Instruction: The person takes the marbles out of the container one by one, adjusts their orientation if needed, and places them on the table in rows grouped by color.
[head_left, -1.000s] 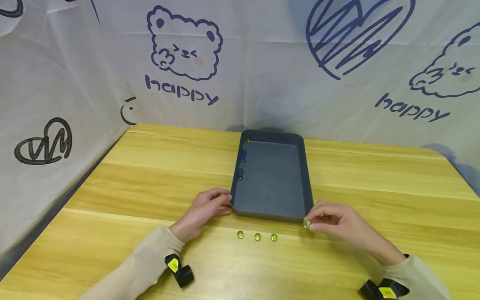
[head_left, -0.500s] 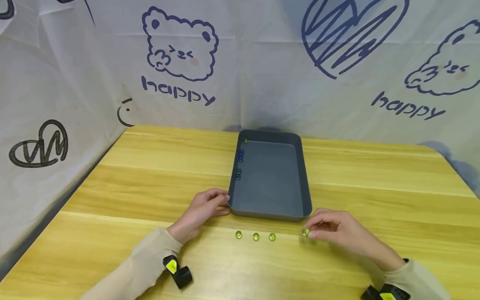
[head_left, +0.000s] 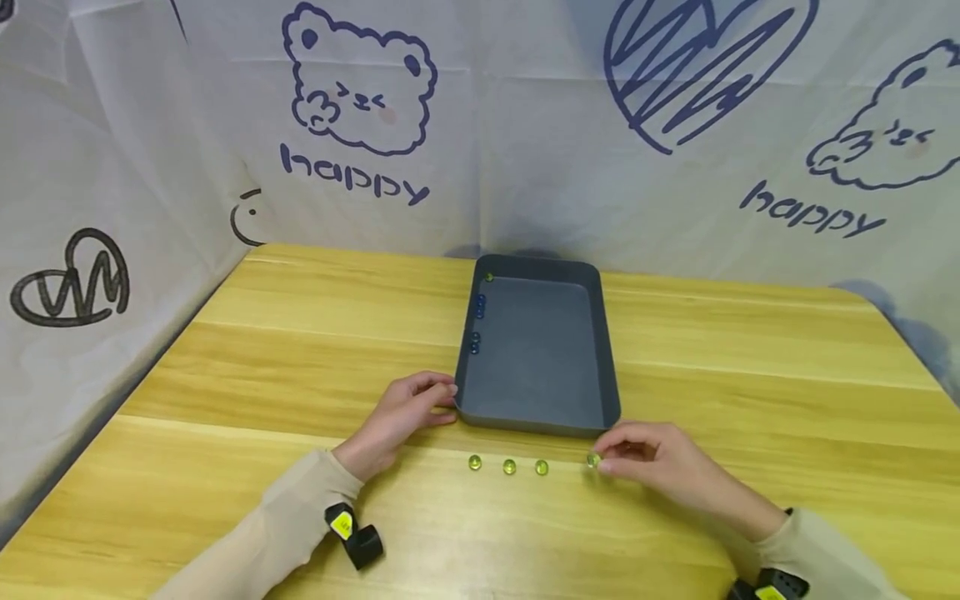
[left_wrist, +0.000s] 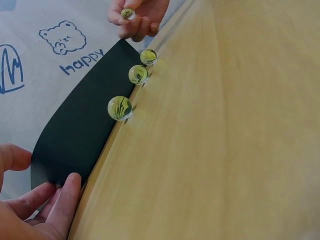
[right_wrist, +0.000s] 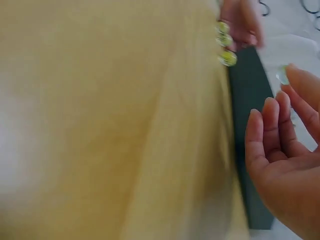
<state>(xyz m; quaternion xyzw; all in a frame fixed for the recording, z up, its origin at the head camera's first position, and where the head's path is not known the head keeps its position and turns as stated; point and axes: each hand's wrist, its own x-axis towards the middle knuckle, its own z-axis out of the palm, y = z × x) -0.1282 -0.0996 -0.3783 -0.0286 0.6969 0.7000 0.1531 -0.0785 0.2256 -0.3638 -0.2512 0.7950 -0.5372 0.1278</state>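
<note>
My right hand (head_left: 660,458) pinches a yellow-green glass marble (head_left: 593,460) between thumb and fingertips, just off the near right corner of the grey tray (head_left: 536,358). Three similar marbles, one of them the middle marble (head_left: 509,467), lie in a row on the table in front of the tray. In the left wrist view they show clear glass with yellow-green swirls, such as the closest marble (left_wrist: 120,108). My left hand (head_left: 393,421) rests its fingertips against the tray's near left corner, outside the wall. The right wrist view is blurred, but the held marble (right_wrist: 283,75) shows at the fingertips.
Inside the tray, along its left wall, lie blue marbles (head_left: 480,307), darker teal marbles (head_left: 475,342) and one green marble (head_left: 489,277) in the far corner. A white cloth with drawings (head_left: 540,167) hangs behind the wooden table (head_left: 750,358).
My right hand has moved from the tray's near right corner toward me and then left, carrying the marble closer to the row. My left hand stays against the tray.
</note>
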